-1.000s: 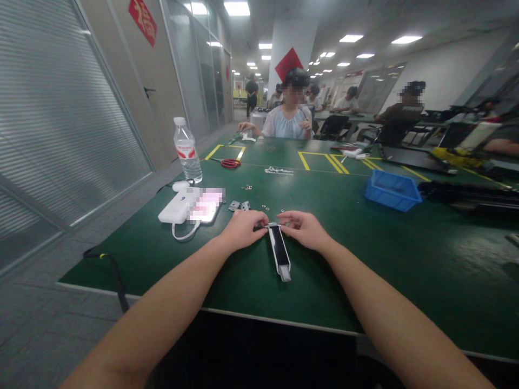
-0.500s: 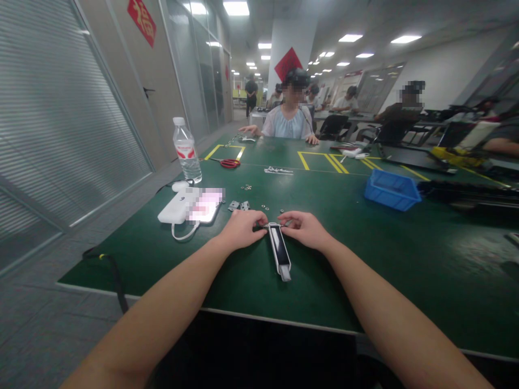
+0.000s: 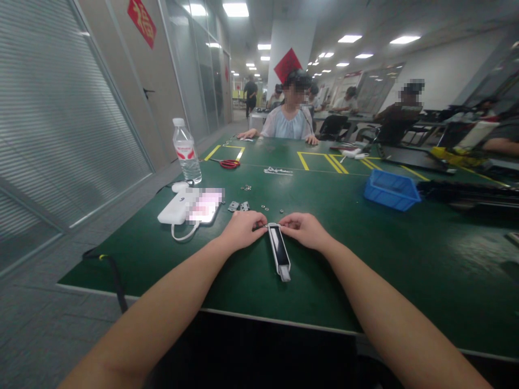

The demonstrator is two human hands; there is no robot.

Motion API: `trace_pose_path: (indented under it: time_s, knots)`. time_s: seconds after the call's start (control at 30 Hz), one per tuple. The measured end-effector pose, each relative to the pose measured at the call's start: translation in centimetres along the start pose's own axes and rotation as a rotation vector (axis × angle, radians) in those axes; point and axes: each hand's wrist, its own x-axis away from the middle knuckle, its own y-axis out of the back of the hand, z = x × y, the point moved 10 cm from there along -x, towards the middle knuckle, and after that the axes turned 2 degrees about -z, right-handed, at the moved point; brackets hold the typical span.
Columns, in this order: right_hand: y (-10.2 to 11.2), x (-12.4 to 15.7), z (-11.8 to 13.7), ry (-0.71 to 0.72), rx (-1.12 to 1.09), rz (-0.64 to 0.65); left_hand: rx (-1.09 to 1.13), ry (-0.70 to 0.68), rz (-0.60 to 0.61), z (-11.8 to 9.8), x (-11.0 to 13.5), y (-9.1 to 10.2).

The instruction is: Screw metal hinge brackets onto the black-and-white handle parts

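A narrow white-framed black strip (image 3: 279, 250) lies on the green table (image 3: 365, 259), pointing toward me. My left hand (image 3: 242, 229) pinches its far end from the left with curled fingers. My right hand (image 3: 305, 228) pinches the same end from the right. What small part sits between the fingertips is too small to make out. Two small metal hinges (image 3: 239, 206) and several loose washers (image 3: 265, 207) lie just beyond my hands.
A white power bank (image 3: 175, 207) with a phone beside it and a water bottle (image 3: 186, 151) stand at the left. Red scissors (image 3: 229, 163) lie farther back, a blue bin (image 3: 391, 190) at the right. A person in a pale top sits across the table; others work behind.
My hands stay pinched on the strip's far end with almost no movement. The person opposite has lowered both hands onto the table.
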Motion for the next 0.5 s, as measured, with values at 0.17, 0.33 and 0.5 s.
trace_pose_path:
  time_s: [0.17,0.33,0.5]
  knots:
    - [0.1,0.1,0.1,-0.011,0.010,0.006,0.030,0.001,-0.003,0.3,-0.1,-0.2]
    - [-0.1,0.1,-0.1,-0.037,0.012,0.050,0.054,-0.008,-0.005,0.2,0.1,0.0]
    - [-0.5,0.0,-0.6,-0.049,-0.036,0.060,-0.015,0.104,-0.028,1.4,0.3,0.4]
